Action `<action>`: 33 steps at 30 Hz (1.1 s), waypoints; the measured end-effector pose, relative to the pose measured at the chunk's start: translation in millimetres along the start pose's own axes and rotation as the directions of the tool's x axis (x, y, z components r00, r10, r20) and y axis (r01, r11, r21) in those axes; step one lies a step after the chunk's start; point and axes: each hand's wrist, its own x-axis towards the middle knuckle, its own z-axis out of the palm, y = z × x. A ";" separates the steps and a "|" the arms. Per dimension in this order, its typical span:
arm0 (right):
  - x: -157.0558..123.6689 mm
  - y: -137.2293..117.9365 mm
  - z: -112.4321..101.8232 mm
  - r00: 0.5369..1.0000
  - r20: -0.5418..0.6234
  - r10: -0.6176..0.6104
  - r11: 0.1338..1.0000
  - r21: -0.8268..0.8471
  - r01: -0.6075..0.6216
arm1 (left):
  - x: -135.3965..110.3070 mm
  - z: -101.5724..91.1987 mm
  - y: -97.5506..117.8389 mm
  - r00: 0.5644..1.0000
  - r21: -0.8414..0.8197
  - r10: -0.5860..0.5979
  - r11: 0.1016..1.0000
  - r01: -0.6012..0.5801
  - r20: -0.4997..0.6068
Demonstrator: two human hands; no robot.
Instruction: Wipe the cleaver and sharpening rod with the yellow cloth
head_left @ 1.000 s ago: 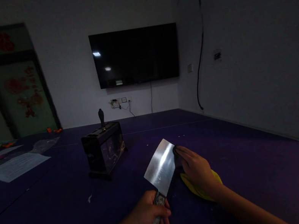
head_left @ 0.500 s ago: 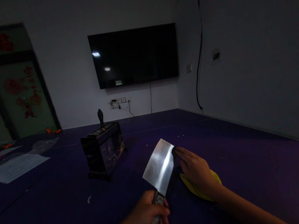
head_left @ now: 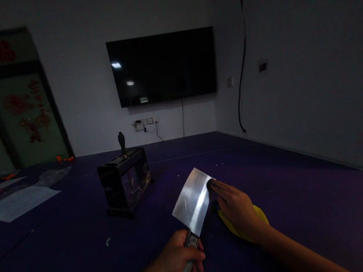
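My left hand is closed around the worn, pale handle of a cleaver, its broad shiny blade tilted up and away from me. Against the blade's right edge, near the far corner, my right hand pinches a small dark pad. Its kind is hard to make out, as the fingers cover most of it. Below the right hand lies a yellow cloth, partly hidden by the hand and wrist.
On the purple surface stands a black knife block with one dark handle sticking up. Paper sheets and clear plastic lie at the left. A television hangs on the far wall; a black cable runs down the right wall.
My right hand and the dark pad have shifted slightly left along the blade's far edge. The left hand and cleaver have barely moved.
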 end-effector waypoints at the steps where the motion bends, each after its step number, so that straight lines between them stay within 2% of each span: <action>1: 0.1 -0.2 -0.3 1.000 -0.001 -0.005 1.000 0.005 0.005 | 0.0 -0.1 0.2 1.000 0.004 -0.002 1.000 0.002 0.002; 12: 1.4 -4.1 -5.4 1.000 -0.023 -0.002 1.000 0.014 0.002 | 0.3 -1.5 3.1 0.997 0.065 -0.053 0.997 0.049 0.060; 21: 3.8 -3.5 -10.2 0.996 -0.081 -0.028 0.999 -0.036 0.025 | -0.7 -3.6 7.3 0.976 0.161 -0.111 0.984 0.081 0.188; 33: 4.5 -7.5 -10.8 0.997 -0.046 -0.057 0.998 -0.005 0.057 | -2.8 -0.5 10.6 0.978 0.183 -0.123 0.979 0.092 0.170</action>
